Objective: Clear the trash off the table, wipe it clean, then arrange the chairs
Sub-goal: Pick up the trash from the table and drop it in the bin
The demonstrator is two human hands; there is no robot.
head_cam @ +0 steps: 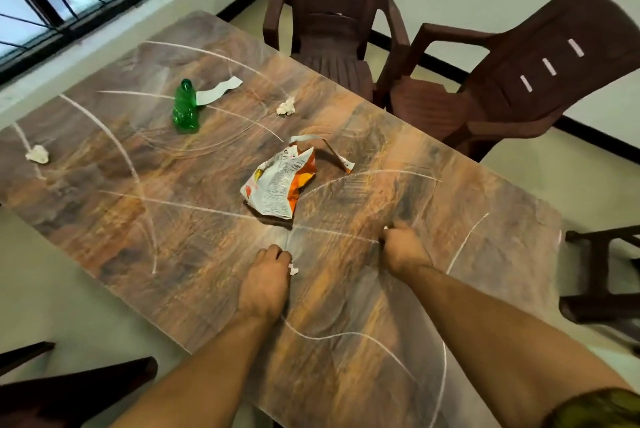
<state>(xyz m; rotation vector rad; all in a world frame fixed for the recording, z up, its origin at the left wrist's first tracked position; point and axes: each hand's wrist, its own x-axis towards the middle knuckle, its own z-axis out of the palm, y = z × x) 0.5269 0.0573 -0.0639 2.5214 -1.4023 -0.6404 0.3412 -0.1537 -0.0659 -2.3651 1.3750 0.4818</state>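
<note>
The left hand (267, 277) curls its grip round a paper scrap (293, 269); the right hand (403, 249) pinches a white bit (385, 228).

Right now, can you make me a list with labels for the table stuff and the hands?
table: brown, with white lines drawn across it
bottle: green, far left
paper strip: beside the bottle
paper balls: one at the left edge, another near the chairs
bag: crumpled, in the middle
torn strip: just behind the bag
left hand: pinches a white scrap
right hand: fingers curled, a white bit peeks out
chairs: two brown ones on the far side, the second turned askew
</note>
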